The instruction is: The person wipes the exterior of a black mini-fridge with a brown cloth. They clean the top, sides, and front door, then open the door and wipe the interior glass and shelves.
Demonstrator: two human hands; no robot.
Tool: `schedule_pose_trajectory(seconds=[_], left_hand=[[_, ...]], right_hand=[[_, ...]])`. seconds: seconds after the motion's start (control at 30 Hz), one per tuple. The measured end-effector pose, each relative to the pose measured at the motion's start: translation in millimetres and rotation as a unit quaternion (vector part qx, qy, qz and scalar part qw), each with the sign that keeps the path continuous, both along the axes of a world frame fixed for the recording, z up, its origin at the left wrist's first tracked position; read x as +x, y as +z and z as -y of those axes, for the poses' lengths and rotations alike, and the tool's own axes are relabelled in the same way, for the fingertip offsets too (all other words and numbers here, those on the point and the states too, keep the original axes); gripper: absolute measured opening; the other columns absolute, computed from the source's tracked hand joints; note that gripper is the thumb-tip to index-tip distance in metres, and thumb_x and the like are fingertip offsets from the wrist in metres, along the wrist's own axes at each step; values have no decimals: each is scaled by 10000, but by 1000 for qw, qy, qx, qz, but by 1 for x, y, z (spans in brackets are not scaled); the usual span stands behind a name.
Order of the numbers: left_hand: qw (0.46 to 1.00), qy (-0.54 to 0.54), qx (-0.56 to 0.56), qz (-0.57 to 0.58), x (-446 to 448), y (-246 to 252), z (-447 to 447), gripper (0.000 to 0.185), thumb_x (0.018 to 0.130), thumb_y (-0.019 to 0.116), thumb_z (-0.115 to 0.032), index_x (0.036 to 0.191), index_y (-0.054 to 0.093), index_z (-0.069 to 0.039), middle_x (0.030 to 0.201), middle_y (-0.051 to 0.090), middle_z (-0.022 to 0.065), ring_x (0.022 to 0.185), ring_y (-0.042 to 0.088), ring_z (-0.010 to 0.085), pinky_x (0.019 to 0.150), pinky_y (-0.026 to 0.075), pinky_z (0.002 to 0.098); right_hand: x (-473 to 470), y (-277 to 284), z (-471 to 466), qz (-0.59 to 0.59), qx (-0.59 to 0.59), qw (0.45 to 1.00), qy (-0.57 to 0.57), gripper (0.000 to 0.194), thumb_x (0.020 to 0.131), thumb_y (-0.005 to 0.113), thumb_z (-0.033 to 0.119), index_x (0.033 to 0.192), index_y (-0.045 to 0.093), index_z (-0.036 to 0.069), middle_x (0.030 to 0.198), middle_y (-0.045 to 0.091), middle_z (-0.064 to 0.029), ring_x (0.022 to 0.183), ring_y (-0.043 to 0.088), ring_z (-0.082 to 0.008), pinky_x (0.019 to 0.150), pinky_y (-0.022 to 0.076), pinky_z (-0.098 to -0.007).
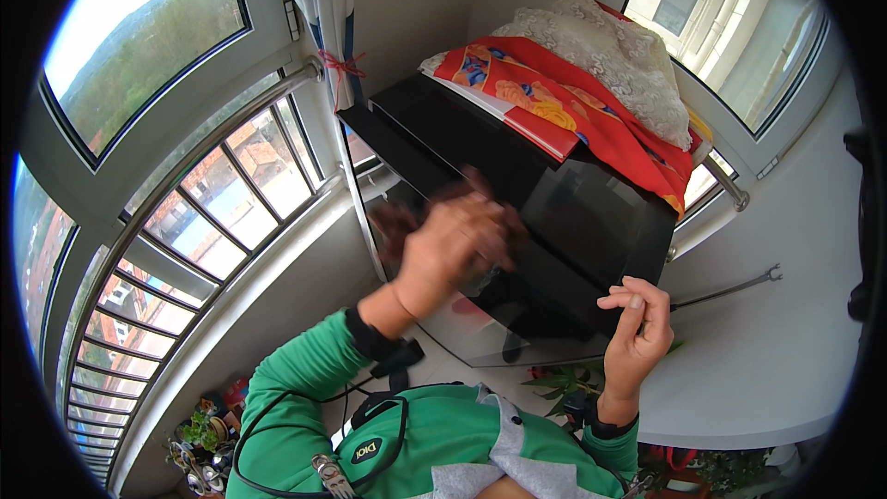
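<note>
My left hand (450,242), blurred, is closed on a dark brown cloth (398,222). The cloth lies against a glossy black piece of furniture (568,222), with its ends showing on both sides of the hand. My right hand (637,333) is raised near the right front edge of this furniture. Its fingers are loosely bent, and I see nothing in them. A thin dark rod with a forked tip (773,276) shows just beyond that hand. Its near end is hidden, and I cannot tell whether the hand touches it.
A red flowered cloth (527,93), cream lace fabric (603,55) and a flat red-and-white item (540,130) rest on the furniture. Barred windows (229,187) run along the left. A white curved surface (755,381) lies right. Potted plants (201,433) stand low at left.
</note>
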State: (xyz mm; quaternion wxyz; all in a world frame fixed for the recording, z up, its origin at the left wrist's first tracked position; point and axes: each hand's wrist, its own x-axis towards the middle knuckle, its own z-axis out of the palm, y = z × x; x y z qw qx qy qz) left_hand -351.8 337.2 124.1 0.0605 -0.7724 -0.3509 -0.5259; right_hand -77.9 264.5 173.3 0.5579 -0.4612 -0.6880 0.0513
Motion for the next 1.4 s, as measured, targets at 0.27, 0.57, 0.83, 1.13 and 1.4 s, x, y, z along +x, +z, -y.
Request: schedule_pose_trajectory(seconds=[0.27,0.57,0.83,1.13,1.4], left_hand=[[979,-153,-4,-133,14,6,22,356,875,755,-196,1183,680,-34,1414,661,133,1313,638,354,937,624,399],[992,119,36,12,-80,3,-34,402,661,778,38,1048,691,-28,1231,720,97,1234,670,352,988,579,421],[999,-32,5,-8,-21,-7,-8,382,764,837,-181,1089,693,-43,1272,718,118,1226,680,360,880,617,403],[995,-69,70,36,-27,-31,-21,450,719,825,-203,1146,721,-107,1249,685,31,1229,659,267,640,618,329],[979,22,167,113,-4,-43,-27,103,771,686,-195,799,656,-100,855,587,-5,890,613,179,500,525,292]], right_hand=[[-3,2,0,7,-7,1000,-4,152,1073,513,-7,1122,655,-29,807,742,-88,817,734,-196,863,582,-339],[-4,0,0,17,-11,999,-29,154,1084,501,2,1123,648,-21,833,745,-82,831,735,-197,893,579,-345],[-2,-7,1,61,-36,996,-62,177,1103,477,29,1161,627,-44,884,756,-115,914,729,-210,952,553,-360],[15,-11,6,45,-84,991,-94,313,1157,390,150,1306,572,-57,935,692,-123,1104,679,-268,1183,452,-456],[19,-9,11,34,-120,988,-95,319,1156,347,136,1295,569,-45,1039,666,-147,1164,662,-284,1149,501,-438]])
